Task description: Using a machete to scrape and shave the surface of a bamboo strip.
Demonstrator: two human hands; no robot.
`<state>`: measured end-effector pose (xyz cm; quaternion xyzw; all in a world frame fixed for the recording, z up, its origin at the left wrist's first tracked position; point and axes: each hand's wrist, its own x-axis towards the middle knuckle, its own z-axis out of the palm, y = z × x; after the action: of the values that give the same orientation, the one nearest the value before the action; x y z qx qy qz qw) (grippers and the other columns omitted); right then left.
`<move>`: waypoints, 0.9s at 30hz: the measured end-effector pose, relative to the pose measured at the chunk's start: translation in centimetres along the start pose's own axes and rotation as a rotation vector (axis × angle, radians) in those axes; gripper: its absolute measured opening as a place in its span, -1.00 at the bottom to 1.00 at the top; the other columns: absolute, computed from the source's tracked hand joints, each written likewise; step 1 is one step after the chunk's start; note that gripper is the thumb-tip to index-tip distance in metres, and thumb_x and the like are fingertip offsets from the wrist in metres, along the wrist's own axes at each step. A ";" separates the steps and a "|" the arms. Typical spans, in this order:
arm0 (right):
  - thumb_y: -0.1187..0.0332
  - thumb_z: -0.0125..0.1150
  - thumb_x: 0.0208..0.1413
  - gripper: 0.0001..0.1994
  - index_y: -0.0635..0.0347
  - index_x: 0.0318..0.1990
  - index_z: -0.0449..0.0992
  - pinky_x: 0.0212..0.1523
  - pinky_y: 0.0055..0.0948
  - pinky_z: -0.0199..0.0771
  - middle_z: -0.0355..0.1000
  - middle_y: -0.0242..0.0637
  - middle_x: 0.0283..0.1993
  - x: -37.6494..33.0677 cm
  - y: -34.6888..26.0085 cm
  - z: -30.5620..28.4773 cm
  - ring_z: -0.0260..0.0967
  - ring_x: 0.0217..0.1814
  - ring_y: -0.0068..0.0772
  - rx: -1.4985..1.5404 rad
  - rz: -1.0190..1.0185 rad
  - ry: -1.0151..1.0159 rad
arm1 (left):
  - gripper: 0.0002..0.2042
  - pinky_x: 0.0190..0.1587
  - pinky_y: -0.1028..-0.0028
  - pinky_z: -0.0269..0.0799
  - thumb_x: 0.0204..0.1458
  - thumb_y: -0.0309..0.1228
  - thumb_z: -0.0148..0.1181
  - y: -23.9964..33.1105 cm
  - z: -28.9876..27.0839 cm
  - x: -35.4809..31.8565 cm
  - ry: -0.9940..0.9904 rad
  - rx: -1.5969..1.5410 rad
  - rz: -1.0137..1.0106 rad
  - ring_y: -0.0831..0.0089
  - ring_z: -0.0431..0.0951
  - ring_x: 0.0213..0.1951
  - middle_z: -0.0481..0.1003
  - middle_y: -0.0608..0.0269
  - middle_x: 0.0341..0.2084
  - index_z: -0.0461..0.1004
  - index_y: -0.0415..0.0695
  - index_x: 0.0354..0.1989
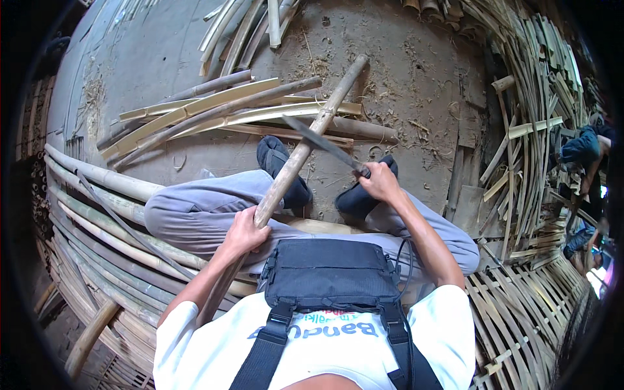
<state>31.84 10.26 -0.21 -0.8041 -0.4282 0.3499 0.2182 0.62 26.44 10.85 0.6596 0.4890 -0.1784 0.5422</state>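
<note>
Underfoot: dusty concrete floor (416,84) lying littered with shavings; split bamboo strips (214,110) spreading ahead, whole poles (97,175) stacking at left, woven bamboo panel (520,305) curving at right. Bamboo pole (305,146): pale tan, round, slanting from lap up toward floor. Left hand (244,231) closing around pole's lower part. Right hand (379,182) gripping machete (322,142), dark blade crossing and touching pole mid-length.
</note>
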 end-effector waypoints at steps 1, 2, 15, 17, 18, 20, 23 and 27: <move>0.25 0.19 -0.05 -0.73 0.32 -0.35 0.57 -0.25 -0.04 0.48 0.46 0.21 -0.44 0.8 0.5 -0.3 0.48 -0.30 0.18 -0.017 0.072 -0.036 | -0.75 -0.70 0.41 0.39 -0.16 -0.48 0.13 0.0 -0.1 0.1 0.019 0.047 0.023 0.41 0.47 -0.75 0.45 0.09 -0.69 0.43 -0.37 -0.28; 0.29 0.16 -0.07 -0.73 0.36 -0.34 0.57 -0.22 -0.04 0.48 0.45 0.23 -0.42 1.6 0.5 -0.8 0.48 -0.29 0.19 0.031 0.177 -0.044 | -0.75 -0.70 0.41 0.39 -0.16 -0.48 0.13 0.1 -0.2 0.2 0.009 0.044 0.019 0.41 0.47 -0.75 0.45 0.09 -0.69 0.43 -0.37 -0.28; 0.37 0.12 -0.14 -0.74 0.29 -0.29 0.58 -0.33 -0.08 0.53 0.46 0.19 -0.51 5.6 3.1 -0.7 0.49 -0.41 0.20 -0.075 0.109 -0.097 | -0.73 -0.69 0.39 0.33 -0.18 -0.52 0.11 0.4 -1.2 1.6 -0.085 -0.075 -0.196 0.43 0.42 -0.75 0.41 0.16 -0.71 0.42 -0.36 -0.26; 0.35 0.14 -0.17 -0.73 0.30 -0.30 0.59 -0.29 -0.08 0.54 0.44 0.25 -0.49 3.7 1.6 -0.3 0.49 -0.37 0.19 -0.036 0.032 -0.060 | -0.74 -0.69 0.39 0.33 -0.18 -0.52 0.11 0.6 -1.2 1.6 -0.089 -0.079 -0.215 0.43 0.43 -0.75 0.41 0.16 -0.71 0.42 -0.36 -0.27; 0.36 0.14 -0.20 -0.71 0.31 -0.29 0.59 -0.23 -0.09 0.55 0.45 0.24 -0.46 3.3 0.4 -0.4 0.50 -0.34 0.16 -0.163 0.005 -0.124 | -0.75 -0.70 0.39 0.32 -0.18 -0.52 0.11 0.5 -1.3 1.5 -0.090 -0.060 -0.201 0.44 0.42 -0.75 0.41 0.16 -0.71 0.42 -0.36 -0.28; 0.37 0.13 -0.23 -0.71 0.32 -0.31 0.59 -0.22 -0.09 0.55 0.46 0.20 -0.46 4.5 0.7 -0.5 0.51 -0.32 0.15 -0.303 -0.064 -0.184 | -0.76 -0.70 0.40 0.31 -0.18 -0.52 0.11 0.4 -1.2 1.3 -0.103 -0.035 -0.184 0.44 0.42 -0.75 0.41 0.16 -0.71 0.41 -0.36 -0.29; 0.37 0.13 -0.20 -0.76 0.33 -0.40 0.59 -0.27 -0.07 0.56 0.48 0.16 -0.47 9.7 3.3 -1.0 0.50 -0.41 0.14 0.032 0.297 -0.025 | -0.73 -0.72 0.44 0.28 -0.19 -0.56 0.12 1.2 -1.5 1.3 -0.118 -0.091 -0.224 0.52 0.37 -0.74 0.34 0.29 -0.71 0.39 -0.35 -0.24; 0.35 0.12 -0.18 -0.77 0.23 -0.38 0.61 -0.23 -0.07 0.57 0.50 0.11 -0.45 7.8 -3.5 -1.4 0.52 -0.38 0.11 -0.161 0.021 -0.143 | -0.72 -0.73 0.45 0.30 -0.17 -0.55 0.13 1.2 -1.6 1.4 -0.152 -0.113 -0.241 0.52 0.38 -0.74 0.36 0.28 -0.70 0.39 -0.35 -0.22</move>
<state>34.04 18.69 0.08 -0.7964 -0.4611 0.3731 0.1179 1.84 28.58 10.95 0.5492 0.5315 -0.2639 0.5884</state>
